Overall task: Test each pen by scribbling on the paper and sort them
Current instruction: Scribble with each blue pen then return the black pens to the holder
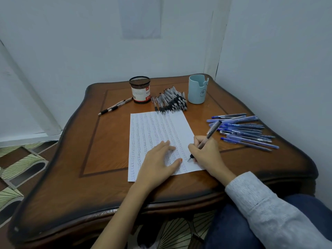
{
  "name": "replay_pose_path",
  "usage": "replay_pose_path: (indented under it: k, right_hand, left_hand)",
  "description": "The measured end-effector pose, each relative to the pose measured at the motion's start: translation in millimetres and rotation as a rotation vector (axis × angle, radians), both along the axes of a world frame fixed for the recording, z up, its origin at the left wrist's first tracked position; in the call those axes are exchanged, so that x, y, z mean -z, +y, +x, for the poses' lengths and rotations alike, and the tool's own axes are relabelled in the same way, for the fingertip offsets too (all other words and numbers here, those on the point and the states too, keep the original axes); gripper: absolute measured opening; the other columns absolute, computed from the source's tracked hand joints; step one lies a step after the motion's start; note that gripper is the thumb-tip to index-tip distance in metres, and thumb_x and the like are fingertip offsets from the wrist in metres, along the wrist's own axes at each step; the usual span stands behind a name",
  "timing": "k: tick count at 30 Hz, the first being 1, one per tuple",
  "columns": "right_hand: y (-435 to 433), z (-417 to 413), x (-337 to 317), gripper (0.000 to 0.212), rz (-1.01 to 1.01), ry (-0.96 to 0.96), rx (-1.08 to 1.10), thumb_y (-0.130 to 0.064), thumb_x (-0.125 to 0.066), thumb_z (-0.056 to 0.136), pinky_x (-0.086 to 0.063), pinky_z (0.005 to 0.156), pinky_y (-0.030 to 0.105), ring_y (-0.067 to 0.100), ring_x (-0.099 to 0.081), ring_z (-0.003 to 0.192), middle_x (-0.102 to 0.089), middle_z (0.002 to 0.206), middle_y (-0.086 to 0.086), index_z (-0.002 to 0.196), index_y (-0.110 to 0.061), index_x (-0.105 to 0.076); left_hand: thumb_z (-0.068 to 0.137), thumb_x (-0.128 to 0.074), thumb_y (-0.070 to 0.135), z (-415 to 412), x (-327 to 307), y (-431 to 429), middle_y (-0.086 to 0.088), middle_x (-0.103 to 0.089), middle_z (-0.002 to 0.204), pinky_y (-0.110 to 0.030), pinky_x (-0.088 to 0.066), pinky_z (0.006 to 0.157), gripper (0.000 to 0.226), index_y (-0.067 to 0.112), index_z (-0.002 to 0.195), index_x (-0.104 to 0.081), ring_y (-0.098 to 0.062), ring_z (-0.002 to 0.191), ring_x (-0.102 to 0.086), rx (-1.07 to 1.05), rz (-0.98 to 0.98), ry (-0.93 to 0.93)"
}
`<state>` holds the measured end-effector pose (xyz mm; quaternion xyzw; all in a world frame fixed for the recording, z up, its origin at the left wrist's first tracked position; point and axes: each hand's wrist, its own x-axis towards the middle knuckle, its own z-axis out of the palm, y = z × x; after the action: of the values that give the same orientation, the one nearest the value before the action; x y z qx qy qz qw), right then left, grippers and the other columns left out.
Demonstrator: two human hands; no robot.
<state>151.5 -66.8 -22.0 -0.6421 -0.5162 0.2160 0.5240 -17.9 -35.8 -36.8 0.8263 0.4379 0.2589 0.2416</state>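
Pen [209, 134] sits pinched in my right hand [208, 154], tip at the lower right of the paper [152, 126], left hand [158, 162] flat on it; next I judge its mark and sort it.

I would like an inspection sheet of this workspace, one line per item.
Surface: wooden table, scribbled paper near its front edge.
Job's things: grey pens piled behind the paper; blue pens spread at right; two pens at far left; mesh pen holder and light blue cup at back.
Clutter: nothing seen.
Hands: left hand flat on the paper; right hand grips a pen, tip on the paper.
Cables: nothing seen.
Surroundings: white walls, a sheet on the wall, patterned floor.
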Motion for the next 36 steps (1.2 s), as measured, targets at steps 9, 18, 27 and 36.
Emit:
replay_pose_path:
  k: [9,18,27,36]
  right_hand:
    - [0.6,-1.3,-0.5,0.039,0.012,0.016,-0.039,0.008,-0.060,0.079,-0.040,0.039,0.019,0.008,-0.051,0.035,-0.037,0.047,0.007,0.051,-0.007,-0.038]
    - [1.5,0.3,-0.3,0.034,-0.007,0.035,-0.063,0.011,-0.058,0.079,-0.040,0.038,0.019,0.006,-0.047,0.034,-0.038,0.050,0.009,0.053,-0.003,-0.042]
    - [2.3,3.0,2.5,0.038,0.011,0.035,-0.052,0.010,-0.059,0.077,-0.040,0.041,0.025,0.008,-0.048,0.034,-0.035,0.048,0.007,0.051,-0.006,-0.037]
    - [-0.1,2.6,0.5,0.038,0.041,0.049,-0.039,0.011,-0.059,0.078,-0.041,0.038,0.020,0.014,-0.047,0.037,-0.036,0.049,0.009,0.050,-0.005,-0.038]
  left_hand:
    - [0.087,-0.063,0.046,0.7,-1.2,-2.4,0.006,-0.039,0.150,-0.027,-0.020,0.115,0.047,0.025,0.129,-0.057,-0.008,0.141,-0.028,-0.013,0.009,-0.003]
    - [0.087,-0.063,0.046,0.5,-1.3,-3.0,0.007,-0.039,0.150,-0.026,-0.019,0.115,0.047,0.025,0.129,-0.057,-0.007,0.142,-0.027,-0.014,0.007,0.000]
    - [0.087,-0.063,0.046,-0.1,-0.2,-3.8,0.008,-0.039,0.150,-0.026,-0.020,0.115,0.047,0.026,0.129,-0.057,-0.005,0.141,-0.027,-0.018,0.004,0.000]
    - [0.087,-0.063,0.047,0.7,-1.1,-4.0,0.008,-0.040,0.150,-0.029,-0.023,0.116,0.047,0.026,0.129,-0.057,-0.006,0.141,-0.028,-0.022,0.006,0.006]
